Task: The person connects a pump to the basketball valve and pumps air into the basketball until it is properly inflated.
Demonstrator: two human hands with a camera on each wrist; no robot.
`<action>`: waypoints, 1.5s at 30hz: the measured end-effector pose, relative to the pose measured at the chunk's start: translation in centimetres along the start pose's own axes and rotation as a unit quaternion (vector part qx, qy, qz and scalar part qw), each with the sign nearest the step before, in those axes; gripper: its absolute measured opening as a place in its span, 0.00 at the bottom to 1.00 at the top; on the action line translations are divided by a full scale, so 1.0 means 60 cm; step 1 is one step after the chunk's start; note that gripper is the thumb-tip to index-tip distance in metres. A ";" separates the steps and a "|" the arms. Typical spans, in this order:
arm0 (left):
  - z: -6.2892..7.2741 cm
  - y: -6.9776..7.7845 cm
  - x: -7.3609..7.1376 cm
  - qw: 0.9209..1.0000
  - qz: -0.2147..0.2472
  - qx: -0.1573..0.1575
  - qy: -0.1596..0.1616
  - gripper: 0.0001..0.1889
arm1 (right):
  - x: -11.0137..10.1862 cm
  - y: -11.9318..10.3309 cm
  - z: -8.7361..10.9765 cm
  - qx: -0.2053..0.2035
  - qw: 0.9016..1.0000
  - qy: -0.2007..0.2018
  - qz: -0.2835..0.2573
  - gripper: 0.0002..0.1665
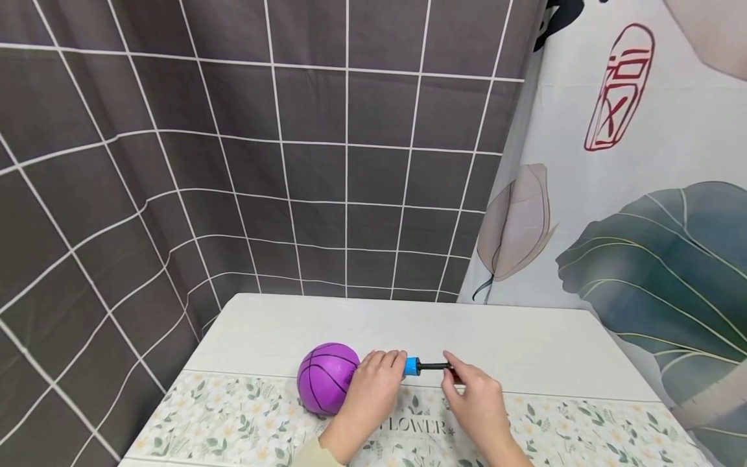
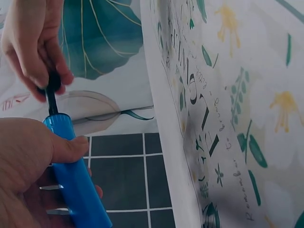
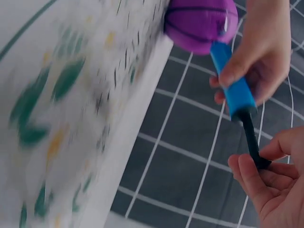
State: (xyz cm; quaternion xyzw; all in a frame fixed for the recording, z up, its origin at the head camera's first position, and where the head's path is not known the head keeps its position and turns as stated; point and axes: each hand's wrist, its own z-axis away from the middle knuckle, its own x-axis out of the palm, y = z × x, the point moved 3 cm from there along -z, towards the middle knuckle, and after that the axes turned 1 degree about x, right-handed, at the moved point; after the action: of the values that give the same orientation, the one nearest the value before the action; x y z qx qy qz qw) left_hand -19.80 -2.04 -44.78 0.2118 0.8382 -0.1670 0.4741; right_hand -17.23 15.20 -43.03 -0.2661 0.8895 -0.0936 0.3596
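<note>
A purple ball point(image 1: 328, 379) with black seam lines rests on the table, left of a small hand pump point(image 1: 412, 366). My left hand point(image 1: 375, 383) grips the pump's blue barrel point(image 2: 78, 185), thumb laid along its side. From the barrel's right end a black rod point(image 1: 433, 366) sticks out, partly drawn. The fingers of my right hand point(image 1: 475, 392) pinch the black handle point(image 3: 261, 162) at the rod's end. In the right wrist view the barrel's far end meets the ball point(image 3: 202, 23). The left hand covers much of the barrel in the head view.
The white table point(image 1: 280, 318) carries a floral cloth point(image 1: 233, 415) with printed lettering along its front. Behind and to the left hangs a dark curtain point(image 1: 315, 168) with white grid lines. A pale cloth point(image 1: 583, 194) printed with leaves hangs at the right.
</note>
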 end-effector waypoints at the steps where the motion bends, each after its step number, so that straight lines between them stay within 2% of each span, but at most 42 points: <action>1: 0.000 0.000 0.000 1.000 -0.001 0.001 0.000 0.22 | 0.007 -0.006 0.000 0.004 1.000 -0.012 -0.003 0.20; 4: 0.001 -0.001 0.000 1.000 -0.003 0.007 0.001 0.22 | 0.022 -0.017 0.002 0.014 0.999 -0.042 -0.013 0.20; 8: 0.003 -0.005 -0.002 1.000 0.003 0.019 0.010 0.23 | 0.026 -0.018 0.003 0.027 0.998 -0.053 -0.021 0.20; 11: 0.003 -0.008 -0.002 1.000 0.013 0.025 0.011 0.24 | 0.018 -0.011 0.003 0.020 0.999 -0.044 -0.018 0.20; 15: 0.005 -0.012 -0.001 1.000 0.020 0.021 -0.004 0.23 | -0.004 0.010 0.003 0.005 1.000 -0.010 -0.003 0.21; 18: 0.005 -0.014 0.001 1.000 0.022 0.015 -0.012 0.22 | -0.027 0.031 0.003 0.016 1.000 0.008 0.006 0.21; 22: 0.004 -0.013 0.001 1.000 0.023 0.012 -0.017 0.21 | -0.054 0.055 0.002 0.044 0.999 0.007 0.017 0.20; 27: 0.003 -0.010 0.000 0.999 0.022 0.011 -0.027 0.22 | -0.067 0.065 0.003 0.051 0.998 0.009 0.019 0.20; 33: 0.002 -0.007 -0.003 1.000 0.019 0.001 -0.025 0.21 | -0.046 0.047 0.002 0.026 0.999 0.037 0.020 0.20; 36: 0.002 -0.004 -0.004 1.000 0.011 0.001 -0.017 0.21 | -0.026 0.027 0.002 0.005 0.999 0.036 0.017 0.20; 39: 0.003 -0.002 -0.002 1.000 0.003 -0.002 -0.013 0.21 | -0.004 0.007 0.003 -0.002 1.000 0.016 0.007 0.20; 45: 0.005 0.000 0.001 1.000 0.000 0.002 -0.011 0.23 | 0.025 -0.018 0.006 0.012 0.999 -0.048 -0.015 0.20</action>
State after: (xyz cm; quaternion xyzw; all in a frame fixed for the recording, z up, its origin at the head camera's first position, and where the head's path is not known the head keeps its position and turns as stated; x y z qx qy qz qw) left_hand -19.65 -2.18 -44.98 0.2111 0.8324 -0.1710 0.4831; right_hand -17.46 13.50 -43.79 -0.2793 0.8661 -0.0965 0.4032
